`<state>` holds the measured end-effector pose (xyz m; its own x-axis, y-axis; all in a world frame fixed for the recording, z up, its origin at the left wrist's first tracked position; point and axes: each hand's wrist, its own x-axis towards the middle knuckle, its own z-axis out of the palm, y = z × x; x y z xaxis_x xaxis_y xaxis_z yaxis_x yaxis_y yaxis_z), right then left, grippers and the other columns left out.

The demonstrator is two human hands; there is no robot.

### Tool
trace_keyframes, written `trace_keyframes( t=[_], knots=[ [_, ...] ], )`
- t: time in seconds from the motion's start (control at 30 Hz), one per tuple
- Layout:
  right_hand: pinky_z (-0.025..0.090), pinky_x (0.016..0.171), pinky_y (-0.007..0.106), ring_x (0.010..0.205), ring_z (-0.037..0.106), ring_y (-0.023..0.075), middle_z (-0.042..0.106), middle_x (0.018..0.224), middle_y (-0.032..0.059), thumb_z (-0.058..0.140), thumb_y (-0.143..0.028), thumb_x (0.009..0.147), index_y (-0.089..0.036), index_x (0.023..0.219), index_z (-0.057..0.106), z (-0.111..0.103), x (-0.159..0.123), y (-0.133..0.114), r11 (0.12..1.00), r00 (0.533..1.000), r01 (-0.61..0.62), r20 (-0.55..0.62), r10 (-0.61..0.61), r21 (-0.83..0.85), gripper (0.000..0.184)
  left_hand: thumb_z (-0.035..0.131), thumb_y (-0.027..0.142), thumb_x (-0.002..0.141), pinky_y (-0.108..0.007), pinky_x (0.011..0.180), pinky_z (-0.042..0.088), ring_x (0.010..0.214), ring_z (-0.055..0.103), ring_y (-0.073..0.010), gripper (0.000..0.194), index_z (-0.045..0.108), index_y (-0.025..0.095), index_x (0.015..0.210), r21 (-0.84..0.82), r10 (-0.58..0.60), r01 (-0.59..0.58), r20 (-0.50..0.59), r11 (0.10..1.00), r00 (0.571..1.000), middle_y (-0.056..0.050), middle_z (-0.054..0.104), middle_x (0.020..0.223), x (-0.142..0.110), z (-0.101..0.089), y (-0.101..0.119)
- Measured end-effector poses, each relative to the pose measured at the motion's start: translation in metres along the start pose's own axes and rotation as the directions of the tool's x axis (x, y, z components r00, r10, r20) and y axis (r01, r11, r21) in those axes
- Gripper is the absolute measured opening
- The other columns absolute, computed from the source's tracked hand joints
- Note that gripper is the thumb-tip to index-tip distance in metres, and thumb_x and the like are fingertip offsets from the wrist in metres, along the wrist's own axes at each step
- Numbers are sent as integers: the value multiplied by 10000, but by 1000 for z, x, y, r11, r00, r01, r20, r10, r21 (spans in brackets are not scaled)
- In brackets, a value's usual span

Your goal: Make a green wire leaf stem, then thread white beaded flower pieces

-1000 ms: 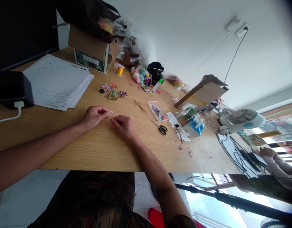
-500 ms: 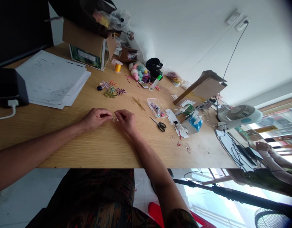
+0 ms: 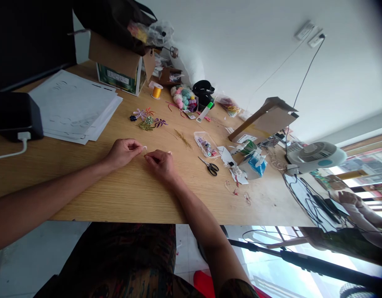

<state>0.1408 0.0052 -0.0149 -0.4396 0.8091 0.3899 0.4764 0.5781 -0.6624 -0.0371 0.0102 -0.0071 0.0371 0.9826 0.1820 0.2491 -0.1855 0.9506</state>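
Observation:
My left hand (image 3: 125,153) pinches a thin pale looped strand (image 3: 145,149) just above the table; whether it is wire or thread I cannot make out. Close beside it, my right hand (image 3: 161,162) has its fingertips pressed together at the strand's lower end, and a small pale bit shows behind its knuckles. Beyond the hands lie several small beaded flowers (image 3: 149,120) in purple, orange, green and dark blue. A bundle of thin golden stems (image 3: 183,138) lies behind my right hand. Black-handled scissors (image 3: 210,166) rest to the right, below a clear tray of beads (image 3: 206,145).
Papers (image 3: 75,107) and a black power brick (image 3: 17,115) lie at the left. Behind stand an open cardboard box (image 3: 116,62), a spool of yellow thread (image 3: 156,91) and a bag of pompoms (image 3: 183,98). A fan (image 3: 316,159) sits at the right, near another person's hands (image 3: 349,198).
My right hand has turned and moved slightly down and left, its fingertips now below the strand. My left hand has shifted a little left. The camera view has tilted slightly.

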Motion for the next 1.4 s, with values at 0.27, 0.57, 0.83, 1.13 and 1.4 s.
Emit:
trace_keyframes(
  t=[0.27,0.57,0.83,1.13,1.4],
  knots=[
    [469,696,243,690,601,124,679,783,58,558,-267,906,-154,855,717,-6,4,4,998,988,-44,-151,38,-38,202,614,408,741,-270,634,460,668,615,-178,237,702,188,730,187,126,-159,177,970,976,-44,720,736,-3,4,-4],
    [437,621,211,657,586,103,697,767,41,596,-273,873,-133,856,727,-2,3,10,975,981,-166,-74,179,151,192,658,412,715,-252,568,423,585,541,-139,226,695,191,744,0,82,-83,164,997,983,-1,635,634,-3,2,4],
    [447,636,218,663,592,107,692,766,36,581,-281,886,-158,839,735,2,0,5,995,999,-52,14,51,80,203,687,408,667,-250,504,375,495,462,-117,218,641,197,640,-91,-40,42,16,995,999,25,537,511,-4,1,14],
    [465,697,237,710,612,127,681,791,53,540,-276,920,-174,879,722,-5,2,1,997,996,12,-82,-18,-71,212,629,425,730,-253,559,423,586,570,-154,247,685,185,717,180,83,-99,93,979,992,-26,689,664,-2,2,-6],
    [477,704,252,714,615,134,689,801,57,547,-305,913,-169,877,712,-7,5,12,995,985,-94,-147,89,-25,217,654,430,707,-270,656,472,686,613,-180,233,703,203,718,100,112,-135,209,986,971,-38,710,732,-5,5,3]
  ],
)
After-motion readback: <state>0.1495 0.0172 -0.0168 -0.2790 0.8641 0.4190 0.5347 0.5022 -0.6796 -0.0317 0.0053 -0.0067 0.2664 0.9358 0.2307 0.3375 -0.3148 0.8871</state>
